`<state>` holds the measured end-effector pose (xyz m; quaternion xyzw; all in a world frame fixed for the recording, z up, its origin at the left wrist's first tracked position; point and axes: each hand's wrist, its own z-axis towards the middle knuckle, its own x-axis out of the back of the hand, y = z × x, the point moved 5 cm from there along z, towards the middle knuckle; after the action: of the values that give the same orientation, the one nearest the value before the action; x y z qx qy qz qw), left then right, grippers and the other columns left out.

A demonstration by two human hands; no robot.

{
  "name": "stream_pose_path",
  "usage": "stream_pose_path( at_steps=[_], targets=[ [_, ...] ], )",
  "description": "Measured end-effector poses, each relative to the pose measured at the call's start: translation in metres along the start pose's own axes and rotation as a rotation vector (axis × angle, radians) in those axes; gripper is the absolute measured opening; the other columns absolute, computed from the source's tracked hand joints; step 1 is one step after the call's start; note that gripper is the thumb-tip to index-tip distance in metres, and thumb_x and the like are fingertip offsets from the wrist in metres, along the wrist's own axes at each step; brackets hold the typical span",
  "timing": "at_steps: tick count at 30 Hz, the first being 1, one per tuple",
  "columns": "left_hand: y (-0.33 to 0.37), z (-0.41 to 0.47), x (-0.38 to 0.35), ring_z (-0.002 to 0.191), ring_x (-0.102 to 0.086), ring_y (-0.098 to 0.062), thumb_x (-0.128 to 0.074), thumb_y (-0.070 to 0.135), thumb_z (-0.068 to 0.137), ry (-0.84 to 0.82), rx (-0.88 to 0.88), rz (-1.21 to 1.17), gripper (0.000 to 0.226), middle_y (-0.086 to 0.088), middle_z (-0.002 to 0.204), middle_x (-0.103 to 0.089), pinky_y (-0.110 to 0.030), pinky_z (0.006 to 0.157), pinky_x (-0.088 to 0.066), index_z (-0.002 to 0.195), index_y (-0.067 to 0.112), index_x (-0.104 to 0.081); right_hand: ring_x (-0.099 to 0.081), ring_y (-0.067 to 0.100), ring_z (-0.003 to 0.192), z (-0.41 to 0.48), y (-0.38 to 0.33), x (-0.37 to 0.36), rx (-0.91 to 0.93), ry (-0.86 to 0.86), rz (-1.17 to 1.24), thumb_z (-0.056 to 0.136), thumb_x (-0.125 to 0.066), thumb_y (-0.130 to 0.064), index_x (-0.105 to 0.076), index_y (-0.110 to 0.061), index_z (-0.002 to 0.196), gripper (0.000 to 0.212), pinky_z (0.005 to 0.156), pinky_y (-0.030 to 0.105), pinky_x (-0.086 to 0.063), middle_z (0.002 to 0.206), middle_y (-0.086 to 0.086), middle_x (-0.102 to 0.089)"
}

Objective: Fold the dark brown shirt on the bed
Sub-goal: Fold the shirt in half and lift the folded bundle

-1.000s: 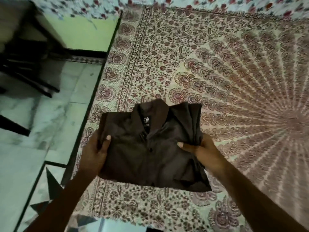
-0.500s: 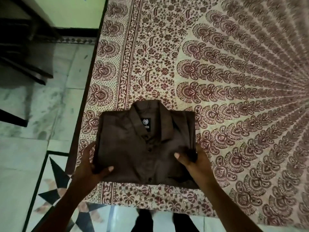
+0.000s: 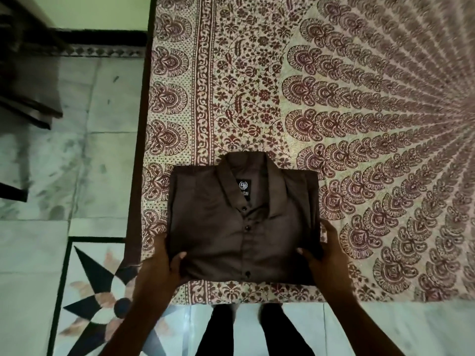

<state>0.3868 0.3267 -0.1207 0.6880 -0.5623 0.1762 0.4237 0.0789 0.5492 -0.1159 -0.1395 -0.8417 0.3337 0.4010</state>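
Dark brown shirt (image 3: pixel 244 222) on bed (image 3: pixel 257 98) | left hand (image 3: pixel 164 265) pinches near-left corner | right hand (image 3: pixel 329 255) pinches near-right corner

Shirt (image 3: pixel 244 227) smooth, faintly sheeny cloth; floor (image 3: pixel 84 150) glossy marble.

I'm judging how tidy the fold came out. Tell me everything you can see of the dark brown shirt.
The dark brown button-up shirt lies folded into a neat rectangle, front up, collar pointing away, near the corner of the maroon-patterned bedsheet. Its fabric looks smooth. A black neck label with a white logo shows inside the collar; three dark buttons run down the placket. The left hand and right hand grip its side edges nearest the person, thumbs on top.
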Motion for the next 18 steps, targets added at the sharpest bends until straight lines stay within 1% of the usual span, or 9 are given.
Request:
stream_pose_path(
  at_steps=[2,4,6,8,11,13,14,16,18],
  targets=[
    [0.001,0.001,0.004,0.110,-0.064,-0.051,-0.062,0.048,0.096,0.029,0.049,0.105,0.066,-0.025,0.126,-0.066,-0.048,0.084,-0.048,0.150,0.020,-0.037,-0.071,0.031,0.099,0.002,-0.002,-0.001,-0.029,0.060,-0.013,0.084,-0.084,-0.007,-0.048,-0.019,0.149,0.075,0.073,0.027,-0.047,0.112,0.012,-0.073],
    [0.012,0.003,0.012,0.115,-0.058,-0.049,-0.069,0.048,0.090,0.146,0.000,0.154,0.065,-0.021,0.131,-0.059,-0.056,0.092,-0.050,0.143,0.019,-0.045,-0.067,0.033,0.105,0.008,-0.009,0.002,0.020,0.146,-0.068,0.086,-0.082,-0.011,-0.054,-0.012,0.143,0.063,0.081,0.029,-0.044,0.117,0.015,-0.070],
    [0.029,0.012,0.021,0.117,-0.054,-0.045,-0.073,0.038,0.088,0.268,-0.129,0.063,0.058,-0.020,0.130,-0.054,-0.056,0.093,-0.049,0.136,0.013,-0.052,-0.061,0.036,0.107,0.016,-0.024,0.007,0.119,0.274,-0.149,0.088,-0.082,-0.016,-0.059,-0.003,0.135,0.053,0.081,0.028,-0.042,0.118,0.020,-0.061],
    [0.050,0.030,0.029,0.124,-0.052,-0.040,-0.076,0.028,0.090,0.283,-0.191,-0.108,0.058,-0.018,0.136,-0.052,-0.051,0.100,-0.046,0.140,0.011,-0.051,-0.056,0.035,0.112,0.034,-0.041,0.009,0.176,0.336,-0.150,0.092,-0.078,-0.025,-0.058,-0.006,0.136,0.052,0.089,0.032,-0.043,0.124,0.020,-0.055],
    [0.079,0.060,0.035,0.129,-0.053,-0.031,-0.079,0.025,0.090,0.261,-0.201,-0.281,0.065,-0.015,0.144,-0.053,-0.037,0.106,-0.042,0.145,0.009,-0.047,-0.059,0.031,0.116,0.073,-0.057,0.006,0.083,0.272,-0.029,0.092,-0.077,-0.042,-0.044,-0.019,0.149,0.070,0.097,0.041,-0.051,0.130,0.015,-0.057],
    [0.087,0.080,0.037,0.127,-0.057,-0.028,-0.082,0.028,0.087,0.245,-0.144,-0.343,0.066,-0.012,0.142,-0.058,-0.034,0.106,-0.044,0.143,0.010,-0.051,-0.064,0.028,0.110,0.096,-0.066,0.001,-0.006,0.182,0.025,0.087,-0.082,-0.039,-0.039,-0.020,0.152,0.080,0.097,0.042,-0.054,0.123,0.011,-0.065],
    [0.087,0.089,0.039,0.124,-0.059,-0.028,-0.083,0.030,0.087,0.230,-0.103,-0.353,0.063,-0.011,0.139,-0.061,-0.036,0.106,-0.046,0.140,0.011,-0.054,-0.065,0.026,0.108,0.104,-0.070,0.000,-0.031,0.133,0.018,0.087,-0.083,-0.032,-0.043,-0.017,0.149,0.076,0.095,0.038,-0.053,0.121,0.010,-0.067],
    [0.083,0.098,0.043,0.119,-0.063,-0.031,-0.083,0.029,0.086,0.184,-0.035,-0.376,0.055,-0.012,0.132,-0.067,-0.043,0.106,-0.050,0.133,0.011,-0.061,-0.065,0.024,0.108,0.112,-0.078,0.000,-0.040,0.080,0.017,0.087,-0.083,-0.018,-0.055,-0.015,0.137,0.057,0.092,0.033,-0.052,0.119,0.008,-0.068],
    [0.078,0.097,0.046,0.117,-0.065,-0.030,-0.083,0.023,0.087,0.164,-0.012,-0.416,0.049,-0.012,0.128,-0.069,-0.046,0.105,-0.051,0.130,0.007,-0.065,-0.066,0.024,0.104,0.110,-0.084,0.003,-0.018,0.076,0.036,0.088,-0.082,-0.013,-0.061,-0.015,0.126,0.043,0.082,0.028,-0.054,0.112,0.004,-0.067]
  ],
)
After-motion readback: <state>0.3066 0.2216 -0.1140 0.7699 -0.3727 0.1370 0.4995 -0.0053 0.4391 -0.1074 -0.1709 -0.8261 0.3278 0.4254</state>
